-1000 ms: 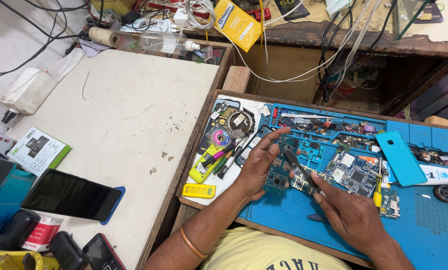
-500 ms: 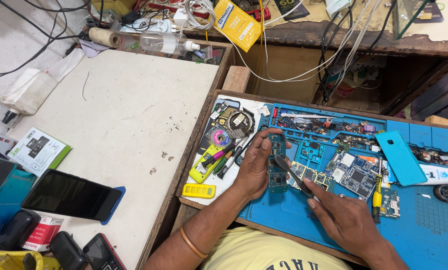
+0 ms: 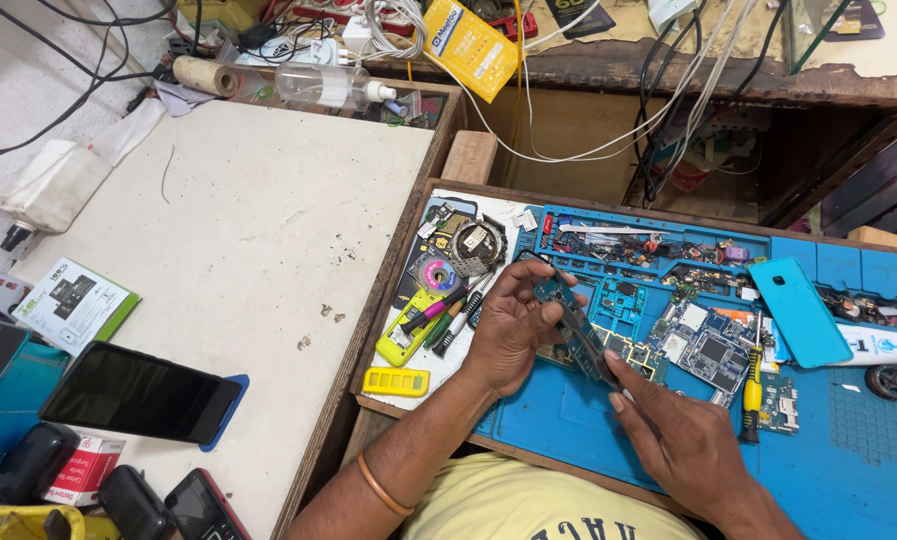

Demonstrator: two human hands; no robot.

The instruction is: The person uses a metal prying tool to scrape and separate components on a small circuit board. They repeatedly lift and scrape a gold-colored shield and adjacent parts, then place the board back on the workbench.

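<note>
Circuit board (image 3: 553,293) is pinched in the left hand (image 3: 508,330) over the blue mat (image 3: 588,420); tweezers (image 3: 590,345), at its 5 o'clock, are gripped by right hand (image 3: 683,440). A slip could scratch components.

**Count of things on the desk**

Two hands: left hand (image 3: 508,335), right hand (image 3: 683,445). One blue mat (image 3: 848,450). One turquoise phone cover (image 3: 798,310). One yellow block (image 3: 395,381). One clear bottle (image 3: 323,85). One black tablet (image 3: 140,393). One bangle (image 3: 381,487).
</note>
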